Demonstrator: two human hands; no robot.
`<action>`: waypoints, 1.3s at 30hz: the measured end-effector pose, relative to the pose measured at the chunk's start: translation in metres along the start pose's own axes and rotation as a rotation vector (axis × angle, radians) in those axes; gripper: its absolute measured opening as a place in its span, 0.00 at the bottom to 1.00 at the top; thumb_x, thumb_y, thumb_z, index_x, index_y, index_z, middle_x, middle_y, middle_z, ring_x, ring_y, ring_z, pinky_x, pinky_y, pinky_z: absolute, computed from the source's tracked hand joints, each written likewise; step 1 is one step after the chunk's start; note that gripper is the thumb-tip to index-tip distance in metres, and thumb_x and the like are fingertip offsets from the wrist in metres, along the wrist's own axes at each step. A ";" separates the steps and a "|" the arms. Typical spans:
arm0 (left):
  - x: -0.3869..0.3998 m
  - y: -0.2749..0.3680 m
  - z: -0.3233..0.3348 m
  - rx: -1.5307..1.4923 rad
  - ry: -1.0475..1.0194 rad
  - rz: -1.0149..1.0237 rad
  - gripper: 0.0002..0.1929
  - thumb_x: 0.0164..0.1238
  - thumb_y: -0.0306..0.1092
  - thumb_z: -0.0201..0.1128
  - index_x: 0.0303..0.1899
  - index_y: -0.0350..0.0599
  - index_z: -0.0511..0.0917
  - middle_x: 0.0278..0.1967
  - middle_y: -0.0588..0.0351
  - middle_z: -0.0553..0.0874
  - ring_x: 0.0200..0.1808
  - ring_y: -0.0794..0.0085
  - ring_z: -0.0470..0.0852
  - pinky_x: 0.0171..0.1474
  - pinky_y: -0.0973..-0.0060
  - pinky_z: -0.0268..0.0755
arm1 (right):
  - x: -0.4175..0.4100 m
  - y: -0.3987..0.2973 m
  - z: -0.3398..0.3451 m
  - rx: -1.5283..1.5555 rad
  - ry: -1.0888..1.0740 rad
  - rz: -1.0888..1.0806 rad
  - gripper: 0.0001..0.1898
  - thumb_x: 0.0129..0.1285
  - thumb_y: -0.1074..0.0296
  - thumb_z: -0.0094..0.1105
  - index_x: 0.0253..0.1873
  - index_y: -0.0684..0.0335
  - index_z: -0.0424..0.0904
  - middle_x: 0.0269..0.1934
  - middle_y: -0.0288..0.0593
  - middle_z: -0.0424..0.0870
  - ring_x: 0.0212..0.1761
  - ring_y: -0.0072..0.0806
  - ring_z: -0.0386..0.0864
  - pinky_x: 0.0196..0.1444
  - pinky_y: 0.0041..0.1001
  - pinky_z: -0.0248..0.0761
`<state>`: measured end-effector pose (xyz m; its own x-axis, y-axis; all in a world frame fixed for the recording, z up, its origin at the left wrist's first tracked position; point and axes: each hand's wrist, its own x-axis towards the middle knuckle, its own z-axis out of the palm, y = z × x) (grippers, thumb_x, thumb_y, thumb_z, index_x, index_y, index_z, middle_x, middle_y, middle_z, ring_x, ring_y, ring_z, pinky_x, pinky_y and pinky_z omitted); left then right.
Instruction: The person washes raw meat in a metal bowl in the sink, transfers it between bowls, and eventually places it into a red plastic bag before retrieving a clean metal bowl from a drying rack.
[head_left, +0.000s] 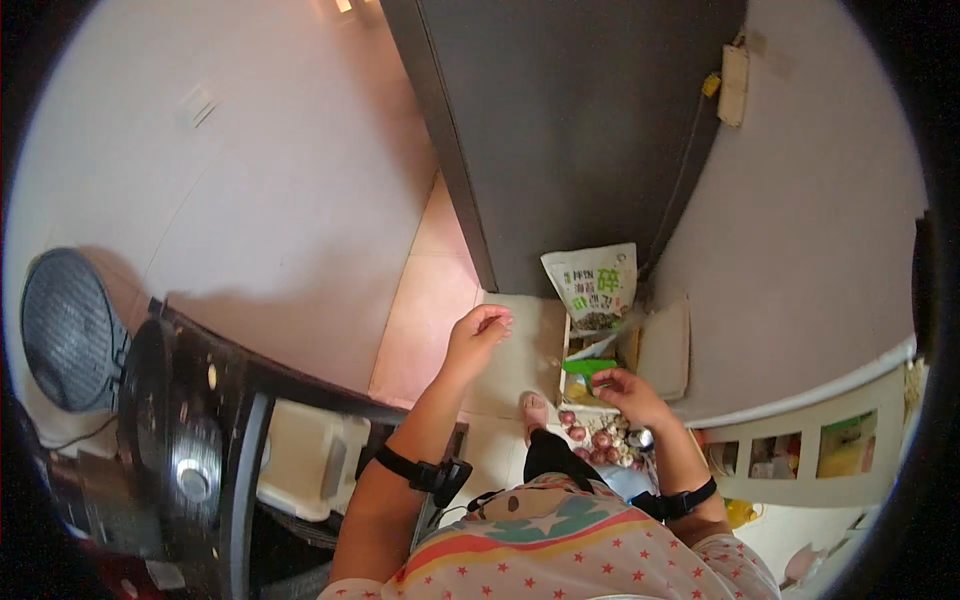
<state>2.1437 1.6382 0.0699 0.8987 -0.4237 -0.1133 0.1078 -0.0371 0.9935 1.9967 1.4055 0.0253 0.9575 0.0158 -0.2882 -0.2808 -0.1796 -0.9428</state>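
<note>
My right hand (628, 396) reaches over a light-coloured box (564, 367) on the floor, its fingertips pinching a green plastic item (589, 367); the item's exact kind is unclear. A white food pouch with green print (596, 289) leans upright at the far end of the box, against the dark door. Yellow packaging (577, 391) lies inside, partly hidden. My left hand (480, 336) hovers to the left of the box with loosely curled fingers and nothing visible in it. Red onions (602, 439) and garlic bulbs (621, 427) lie on the near side of the box.
A dark grey door (585, 135) stands ahead. On the left, a black rack (259, 420) carries an open electric griddle (71, 330) and a cream container (300, 457). A white shelf unit (810, 465) stands on the right. A power strip (733, 86) hangs on the wall.
</note>
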 end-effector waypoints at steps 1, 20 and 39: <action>0.023 -0.005 -0.005 0.006 0.002 0.006 0.09 0.61 0.32 0.52 0.41 0.42 0.72 0.36 0.58 0.79 0.35 0.78 0.76 0.38 0.81 0.67 | 0.022 0.003 -0.002 0.003 -0.001 -0.009 0.14 0.54 0.69 0.56 0.45 0.66 0.71 0.37 0.40 0.75 0.38 0.20 0.72 0.42 0.22 0.65; 0.264 0.009 -0.212 -0.098 0.390 -0.154 0.08 0.59 0.32 0.53 0.39 0.42 0.72 0.35 0.59 0.79 0.33 0.76 0.77 0.37 0.80 0.67 | 0.387 -0.117 0.028 -0.151 -0.291 -0.015 0.14 0.56 0.67 0.54 0.46 0.65 0.70 0.40 0.39 0.76 0.42 0.23 0.72 0.46 0.23 0.65; 0.411 0.043 -0.377 -0.097 0.601 -0.113 0.08 0.61 0.30 0.50 0.40 0.41 0.72 0.36 0.58 0.78 0.34 0.78 0.76 0.38 0.80 0.67 | 0.635 -0.248 0.163 -0.371 -0.827 -0.287 0.17 0.56 0.62 0.54 0.48 0.67 0.69 0.42 0.45 0.76 0.41 0.29 0.74 0.44 0.26 0.68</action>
<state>2.6782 1.8031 0.0617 0.9587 0.1633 -0.2327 0.2289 0.0422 0.9725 2.6637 1.6208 0.0491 0.5960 0.7736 -0.2152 0.1328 -0.3593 -0.9237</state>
